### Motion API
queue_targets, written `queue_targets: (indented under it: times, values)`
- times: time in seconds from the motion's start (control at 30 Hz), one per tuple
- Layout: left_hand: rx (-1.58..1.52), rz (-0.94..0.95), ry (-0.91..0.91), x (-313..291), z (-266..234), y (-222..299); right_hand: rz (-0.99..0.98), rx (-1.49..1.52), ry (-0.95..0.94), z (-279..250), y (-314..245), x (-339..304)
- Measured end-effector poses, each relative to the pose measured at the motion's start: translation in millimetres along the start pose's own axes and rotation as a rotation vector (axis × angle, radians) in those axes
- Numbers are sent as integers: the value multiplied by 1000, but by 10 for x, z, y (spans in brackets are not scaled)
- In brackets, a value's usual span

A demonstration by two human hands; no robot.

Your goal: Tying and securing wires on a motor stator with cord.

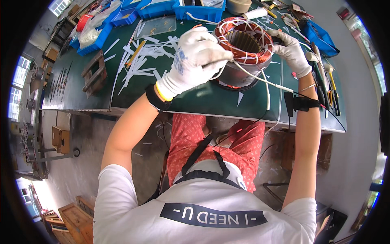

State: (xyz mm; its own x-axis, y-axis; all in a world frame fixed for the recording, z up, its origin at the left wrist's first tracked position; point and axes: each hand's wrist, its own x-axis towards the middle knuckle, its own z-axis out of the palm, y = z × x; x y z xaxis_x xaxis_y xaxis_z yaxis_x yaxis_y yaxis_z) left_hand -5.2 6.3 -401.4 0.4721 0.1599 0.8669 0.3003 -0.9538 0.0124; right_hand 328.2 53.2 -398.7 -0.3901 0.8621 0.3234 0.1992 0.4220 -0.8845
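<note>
A motor stator stands upright on the green table, its copper winding bound with white cord around the top. Its slotted bore faces up. My left hand, in a white glove, is closed at the winding's left edge, thumb and fingertips pinching a thin white cord. White sleeved leads run from the winding over the stator's front toward the right. Also gloved, my right hand curls its fingers against the winding's right side; its fingertips are partly hidden there.
White paper strips and a yellow-handled tool lie left of the stator. A rusty metal block sits farther left. Blue bins line the far edge. Hand tools lie at the right, beneath a blue tray.
</note>
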Motion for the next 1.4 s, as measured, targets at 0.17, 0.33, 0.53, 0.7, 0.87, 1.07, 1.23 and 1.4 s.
queue_targets:
  times: [0.17, 0.33, 0.53, 0.7, 0.87, 1.07, 1.23, 1.4]
  values:
    - [-19, 80, 45, 147, 1, 2, -42, -63, -15, 59, -13, 4]
    - [6, 175, -134, 94, 45, -12, -67, -82, 5, 53, -68, -25]
    - [74, 170, -145, 94, 59, 39, -54, -277, 137, 168, -284, -245]
    - [94, 166, -128, 119, 80, 91, 22, -387, 396, 358, -493, -945]
    - [94, 158, -129, 101, 67, 124, 63, 572, 405, 697, -582, -1360]
    - [60, 151, -120, 94, 90, 112, 220, 761, 577, 676, -388, -1239]
    - [77, 143, -136, 150, 128, 207, 237, 849, 459, 435, -285, -851]
    - [136, 151, -118, 142, 216, 248, 140, 1010, 358, 347, -219, -912]
